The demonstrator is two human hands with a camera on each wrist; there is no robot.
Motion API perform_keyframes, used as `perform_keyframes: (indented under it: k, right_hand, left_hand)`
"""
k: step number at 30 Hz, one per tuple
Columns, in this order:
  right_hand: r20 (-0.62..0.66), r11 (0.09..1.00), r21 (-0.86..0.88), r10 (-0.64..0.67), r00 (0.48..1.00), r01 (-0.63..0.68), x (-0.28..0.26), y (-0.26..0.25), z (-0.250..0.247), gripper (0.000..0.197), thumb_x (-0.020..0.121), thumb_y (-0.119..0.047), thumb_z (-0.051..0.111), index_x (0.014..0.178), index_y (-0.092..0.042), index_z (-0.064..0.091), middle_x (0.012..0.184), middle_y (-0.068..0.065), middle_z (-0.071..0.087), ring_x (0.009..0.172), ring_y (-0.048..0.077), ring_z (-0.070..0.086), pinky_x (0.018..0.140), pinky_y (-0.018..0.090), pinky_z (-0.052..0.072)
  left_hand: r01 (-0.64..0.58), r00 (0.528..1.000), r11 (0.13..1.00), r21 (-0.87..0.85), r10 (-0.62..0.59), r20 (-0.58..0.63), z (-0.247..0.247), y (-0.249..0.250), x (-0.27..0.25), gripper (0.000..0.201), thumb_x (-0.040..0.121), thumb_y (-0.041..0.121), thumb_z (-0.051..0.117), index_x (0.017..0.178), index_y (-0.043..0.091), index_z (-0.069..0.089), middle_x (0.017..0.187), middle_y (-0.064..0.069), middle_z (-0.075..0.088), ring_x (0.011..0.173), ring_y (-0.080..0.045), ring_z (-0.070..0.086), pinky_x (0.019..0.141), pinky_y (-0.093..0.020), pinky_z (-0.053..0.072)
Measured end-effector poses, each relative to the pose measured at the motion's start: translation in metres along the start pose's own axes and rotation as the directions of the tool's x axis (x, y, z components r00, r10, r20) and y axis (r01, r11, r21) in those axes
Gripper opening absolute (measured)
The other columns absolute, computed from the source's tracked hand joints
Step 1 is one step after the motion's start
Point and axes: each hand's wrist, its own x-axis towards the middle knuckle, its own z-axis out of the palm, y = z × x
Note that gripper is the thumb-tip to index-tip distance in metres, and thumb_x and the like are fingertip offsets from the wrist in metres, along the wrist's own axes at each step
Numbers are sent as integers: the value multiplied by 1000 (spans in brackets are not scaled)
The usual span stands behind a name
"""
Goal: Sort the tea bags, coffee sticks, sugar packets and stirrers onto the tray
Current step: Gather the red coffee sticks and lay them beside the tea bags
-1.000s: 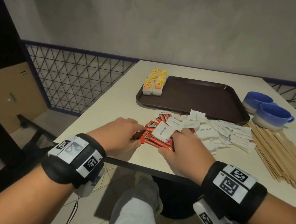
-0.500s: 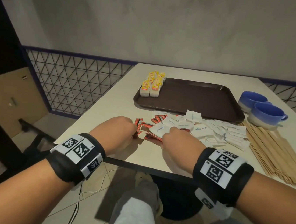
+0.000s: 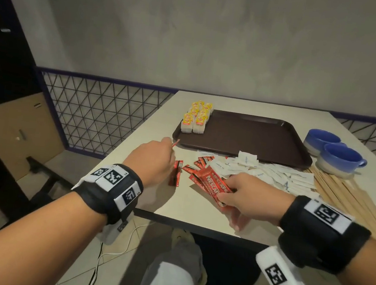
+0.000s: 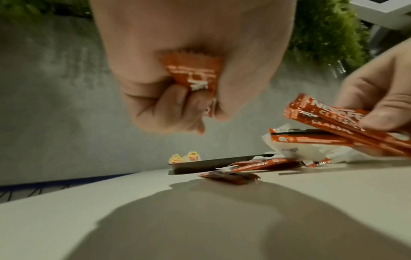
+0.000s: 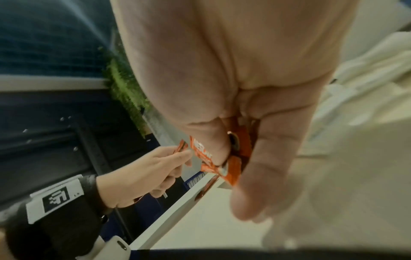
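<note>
Most of the brown tray (image 3: pixel 248 137) lies bare and open to reach; only the tea bags (image 3: pixel 196 119) fill its far-left corner. Along its near edge sugar packets (image 3: pixel 271 174) and coffee sticks (image 3: pixel 199 166) crowd the table, with two blue cups (image 3: pixel 334 155) just right of it.

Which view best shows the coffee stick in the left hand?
Left wrist: the coffee stick fills the left hand, fingers curled round it. The head view shows only its tip past the knuckles; the right wrist view shows a small end.
</note>
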Motion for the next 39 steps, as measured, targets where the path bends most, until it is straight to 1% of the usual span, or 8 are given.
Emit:
perform_keyframes:
  k: [3, 9, 12, 17, 21, 26, 32, 39]
  right_hand:
    - [0, 965, 261, 8, 1000, -7, -7, 18, 7, 24, 107, -17, 51, 114, 3, 60, 80, 14, 67, 59, 22, 64, 57, 32, 60]
    - [-130, 851, 516, -33, 991, 96, -16, 39, 20, 19, 106, -16, 51, 112, -7, 66, 74, 14, 65, 52, 16, 60, 53, 27, 54]
    - [-188, 810, 567, -49, 981, 149, -21, 43, 23, 18, 106, -18, 50, 115, -15, 65, 73, 16, 68, 53, 19, 61, 55, 27, 55]
    - [-243, 679, 708, -27, 970, 196, -21, 53, 21, 23, 104, -23, 51, 113, -6, 65, 74, 24, 64, 53, 26, 60, 56, 36, 56]
    - [-251, 564, 800, 3, 968, 206, -21, 59, 16, 27, 103, -25, 52, 114, -3, 63, 73, 23, 64, 53, 23, 59, 57, 35, 55]
    - [-261, 526, 819, -16, 965, 230, -22, 60, 14, 26, 103, -23, 52, 116, -5, 65, 75, 21, 66, 56, 21, 62, 54, 27, 57]
    - [-270, 546, 800, -40, 962, 247, -21, 63, 16, 25, 103, -26, 53, 115, -8, 65, 78, 22, 69, 57, 24, 64, 55, 32, 58]
    - [-276, 550, 792, -61, 959, 263, -18, 67, 16, 26, 103, -27, 53, 115, -8, 65, 79, 27, 69, 55, 27, 64, 57, 39, 57]
  left_hand:
    - [142, 973, 988, 52, -149, 178, 4, 7, 10, 50, 97, 65, 49, 96, 16, 56, 89, -3, 62, 84, -25, 60, 70, -35, 46]
    - [198, 913, 980, 2, -185, 365, 11, 19, 26, 24, 87, 33, 67, 74, 16, 57, 79, -5, 66, 72, -20, 59, 65, -29, 45]
    - [189, 899, 982, 26, -183, 398, 8, 27, 27, 26, 98, 35, 54, 84, 13, 56, 81, -4, 59, 81, -23, 58, 72, -31, 43]
    - [163, 916, 981, -102, -112, 386, -4, 31, 27, 12, 99, 24, 50, 97, 13, 53, 73, -6, 74, 57, -21, 66, 59, -32, 53]
    - [27, 928, 996, -87, 7, 372, -10, 42, 33, 18, 99, 11, 46, 117, 14, 43, 109, -14, 64, 88, -26, 61, 72, -37, 47]
    - [-141, 882, 990, -26, 138, 450, 3, 61, 37, 41, 92, 26, 65, 131, 24, 52, 119, 0, 64, 101, -21, 58, 82, -32, 46]
    - [-261, 906, 949, 178, 178, 383, 7, 65, 49, 14, 83, 16, 65, 82, 24, 54, 82, 1, 64, 80, -24, 61, 66, -32, 46]
    - [-273, 910, 930, 247, 167, 379, 6, 58, 53, 23, 83, 34, 73, 78, 19, 55, 72, 0, 58, 71, -24, 58, 55, -30, 35]
